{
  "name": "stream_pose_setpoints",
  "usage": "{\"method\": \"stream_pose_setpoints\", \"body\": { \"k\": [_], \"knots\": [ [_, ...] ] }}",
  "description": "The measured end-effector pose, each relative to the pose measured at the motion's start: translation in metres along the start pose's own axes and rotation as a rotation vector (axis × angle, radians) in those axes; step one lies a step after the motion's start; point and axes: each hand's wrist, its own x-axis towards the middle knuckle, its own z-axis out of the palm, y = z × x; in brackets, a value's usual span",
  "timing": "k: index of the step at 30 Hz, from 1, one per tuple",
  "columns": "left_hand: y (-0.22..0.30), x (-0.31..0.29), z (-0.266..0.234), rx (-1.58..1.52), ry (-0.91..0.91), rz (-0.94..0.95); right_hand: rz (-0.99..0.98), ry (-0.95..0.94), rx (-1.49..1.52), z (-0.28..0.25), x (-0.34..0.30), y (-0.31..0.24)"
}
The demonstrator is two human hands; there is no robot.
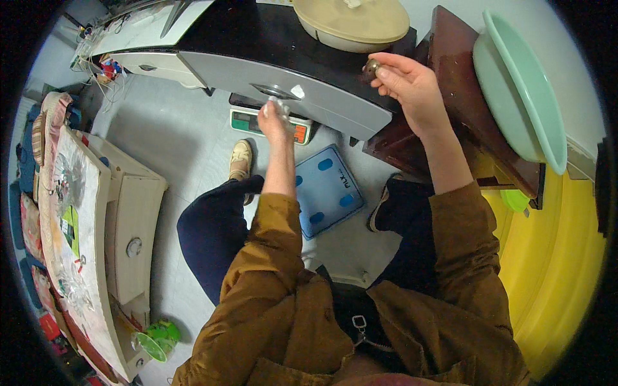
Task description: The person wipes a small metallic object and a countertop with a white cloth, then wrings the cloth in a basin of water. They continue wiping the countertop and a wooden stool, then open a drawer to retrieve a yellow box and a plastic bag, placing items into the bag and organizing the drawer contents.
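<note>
right hand [409, 87], raised on the far right, has thumb and forefinger nearly closed on a small round object [372, 66], dark gold and slightly shiny; the other fingers curl loosely. the small round object is held up in front of the desk's [251, 38] near edge, toward its right end. left hand [273, 122], lower and to the left, is mostly closed around a crumpled white wad [278, 105], perhaps tissue, just in front of the desk's grey drawer front [219, 76]. beyond the right hand, a beige lidded bowl [354, 22] sits on the black desk top. to the right, a large mint-green basin [515, 90] leans on its side on dark red-brown wooden furniture [450, 96]. on the floor, a green-and-white scale [248, 121] with orange keys shows behind the left hand, and nearer lies a blue mat [328, 196] with darker ovals, between the person's feet. far to the left stands a cream cabinet [134, 238], with a green basket [158, 341] at its near end. yellow surfaces [560, 257] fill the near right.
</note>
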Motion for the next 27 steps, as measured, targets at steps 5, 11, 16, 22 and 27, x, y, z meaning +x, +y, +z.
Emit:
{"method": "stream_pose_setpoints", "body": {
  "k": [5,11,16,22,27],
  "knots": [
    [0.015,0.039,0.013,-0.077,-0.041,-0.267,0.114,-0.026,-0.063,0.009,0.003,0.007],
    [0.013,0.045,0.024,-0.049,0.076,-0.310,0.158,-0.017,-0.186,0.008,0.006,0.013],
    [0.009,0.048,0.022,0.087,0.077,-0.274,0.141,-0.005,-0.180,0.012,0.008,0.018],
    [0.002,0.053,-0.001,-0.027,0.118,-0.239,-0.061,0.003,-0.512,0.009,0.016,0.035],
    [0.027,0.010,-0.032,-0.070,0.169,-0.219,-0.052,-0.040,-0.768,0.002,0.011,0.038]
  ]
}}
